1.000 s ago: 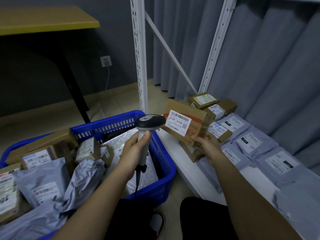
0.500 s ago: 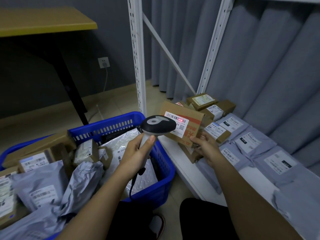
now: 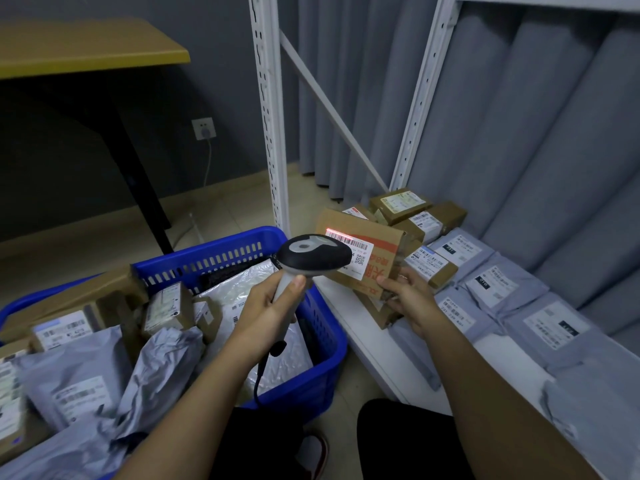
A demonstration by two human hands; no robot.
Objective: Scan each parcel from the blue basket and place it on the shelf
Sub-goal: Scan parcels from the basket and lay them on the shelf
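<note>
The left hand (image 3: 266, 313) is wrapped around the pale handle of a barcode scanner (image 3: 313, 255), thumb up the front, and its dark head points right toward a cardboard parcel (image 3: 377, 251). The right hand (image 3: 407, 299) grips that parcel by its near lower corner, fingers closed under it, holding it tilted above the near edge of the white shelf (image 3: 381, 348). A red scan line falls across the top edge of the parcel's white label (image 3: 358, 252), just past the scanner head. The scanner's black cable (image 3: 259, 375) hangs down in front of the blue basket (image 3: 311, 375), which sits on the floor to the left and is filled with grey mailer bags and brown boxes. On the shelf to the right lie more brown boxes (image 3: 401, 202) at the far end and grey mailers (image 3: 502, 289) nearer, labels up. A yellow-topped table (image 3: 86, 50) stands far left.
</note>
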